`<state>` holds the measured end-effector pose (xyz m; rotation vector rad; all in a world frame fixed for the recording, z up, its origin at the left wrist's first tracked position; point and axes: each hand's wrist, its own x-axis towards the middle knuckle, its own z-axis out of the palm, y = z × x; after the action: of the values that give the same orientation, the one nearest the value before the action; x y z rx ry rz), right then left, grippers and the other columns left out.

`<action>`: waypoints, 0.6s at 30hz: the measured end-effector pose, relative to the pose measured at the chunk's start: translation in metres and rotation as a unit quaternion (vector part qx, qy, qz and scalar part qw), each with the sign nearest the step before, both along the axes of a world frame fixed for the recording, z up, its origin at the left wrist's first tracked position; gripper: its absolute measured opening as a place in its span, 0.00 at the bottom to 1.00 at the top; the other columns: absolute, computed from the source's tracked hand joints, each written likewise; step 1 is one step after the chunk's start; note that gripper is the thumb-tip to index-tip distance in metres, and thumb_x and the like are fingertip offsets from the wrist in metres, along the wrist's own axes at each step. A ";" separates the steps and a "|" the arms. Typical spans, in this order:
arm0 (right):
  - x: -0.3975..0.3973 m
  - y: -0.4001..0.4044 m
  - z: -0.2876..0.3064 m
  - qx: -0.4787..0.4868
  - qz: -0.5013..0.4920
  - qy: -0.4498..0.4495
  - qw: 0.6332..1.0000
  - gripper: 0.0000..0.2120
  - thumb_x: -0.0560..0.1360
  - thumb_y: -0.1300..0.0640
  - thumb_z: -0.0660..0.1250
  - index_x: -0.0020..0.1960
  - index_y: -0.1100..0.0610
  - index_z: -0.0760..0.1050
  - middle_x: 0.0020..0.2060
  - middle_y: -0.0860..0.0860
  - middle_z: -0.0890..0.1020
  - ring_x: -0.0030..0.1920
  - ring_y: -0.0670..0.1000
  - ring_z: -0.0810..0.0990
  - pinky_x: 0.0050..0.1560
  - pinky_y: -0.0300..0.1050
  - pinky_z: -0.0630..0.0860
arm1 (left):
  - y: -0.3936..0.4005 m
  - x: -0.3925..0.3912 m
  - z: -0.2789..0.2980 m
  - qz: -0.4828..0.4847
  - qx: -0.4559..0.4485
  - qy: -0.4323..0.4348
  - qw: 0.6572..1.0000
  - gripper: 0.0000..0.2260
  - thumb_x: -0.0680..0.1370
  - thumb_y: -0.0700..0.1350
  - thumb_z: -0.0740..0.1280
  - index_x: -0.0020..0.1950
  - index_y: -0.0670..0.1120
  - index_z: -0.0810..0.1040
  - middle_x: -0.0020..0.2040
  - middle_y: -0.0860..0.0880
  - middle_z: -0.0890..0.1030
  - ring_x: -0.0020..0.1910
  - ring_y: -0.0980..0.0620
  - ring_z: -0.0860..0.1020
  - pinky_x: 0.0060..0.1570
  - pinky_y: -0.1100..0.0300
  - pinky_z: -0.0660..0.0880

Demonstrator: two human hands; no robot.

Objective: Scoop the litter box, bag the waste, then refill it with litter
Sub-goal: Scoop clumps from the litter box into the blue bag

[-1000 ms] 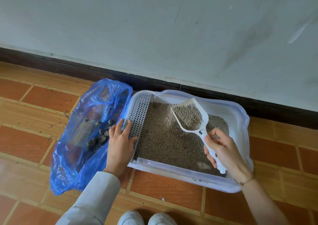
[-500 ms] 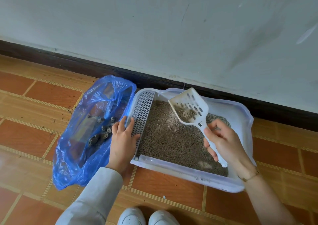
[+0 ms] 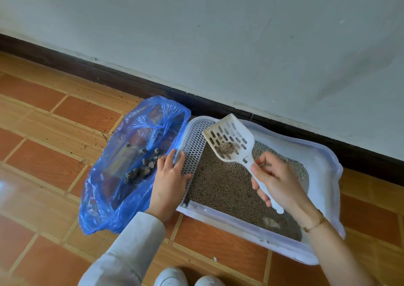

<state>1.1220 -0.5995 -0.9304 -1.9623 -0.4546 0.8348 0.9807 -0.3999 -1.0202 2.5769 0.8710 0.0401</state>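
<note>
A white litter box (image 3: 325,172) full of grey-brown litter (image 3: 220,187) sits on the floor against the wall. My right hand (image 3: 277,183) grips the handle of a white slotted scoop (image 3: 231,141), raised over the box's left part and holding a small clump of litter. My left hand (image 3: 169,179) lies flat with straight fingers on the box's perforated left ledge (image 3: 193,152), at the edge of an open blue plastic bag (image 3: 113,185). Several dark waste clumps (image 3: 142,167) lie inside the bag.
Orange-brown floor tiles (image 3: 43,154) carry scattered litter grains left of the bag. A dark skirting board (image 3: 109,78) runs under the pale wall just behind the box. My two white shoes (image 3: 188,278) show at the bottom edge.
The scoop has lifted out of the litter and swung left toward the bag side. Most of its litter has sifted out through the slots, leaving a small clump. My left hand stayed put.
</note>
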 end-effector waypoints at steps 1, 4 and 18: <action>0.000 0.010 0.002 0.000 0.015 -0.001 1.000 0.06 0.80 0.56 0.63 0.46 0.56 0.70 0.30 0.56 0.79 0.24 0.53 0.72 0.24 0.44 0.70 | 0.001 -0.001 0.001 0.003 -0.001 0.003 1.000 0.29 0.77 0.48 0.68 0.76 0.46 0.64 0.76 0.43 0.64 0.71 0.41 0.60 0.70 0.45 0.63; -0.002 0.046 0.004 -0.002 0.060 -0.014 0.998 0.06 0.79 0.55 0.63 0.47 0.57 0.71 0.31 0.54 0.80 0.24 0.52 0.73 0.24 0.44 0.70 | 0.004 -0.009 0.001 0.030 0.013 -0.014 0.999 0.29 0.75 0.53 0.71 0.73 0.47 0.69 0.73 0.44 0.68 0.71 0.41 0.63 0.68 0.43 0.64; -0.025 0.167 -0.037 -0.169 0.317 -0.516 0.777 0.16 0.78 0.57 0.62 0.62 0.54 0.60 0.41 0.52 0.80 0.36 0.55 0.82 0.29 0.45 0.65 | 0.014 -0.036 -0.008 0.045 -0.061 -0.024 0.997 0.33 0.76 0.60 0.64 0.77 0.49 0.59 0.71 0.52 0.70 0.68 0.49 0.66 0.65 0.54 0.63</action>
<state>1.0973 -0.4323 -0.9673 -2.5262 -1.7913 0.0916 0.9451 -0.3855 -1.0283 2.4139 0.9425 0.0721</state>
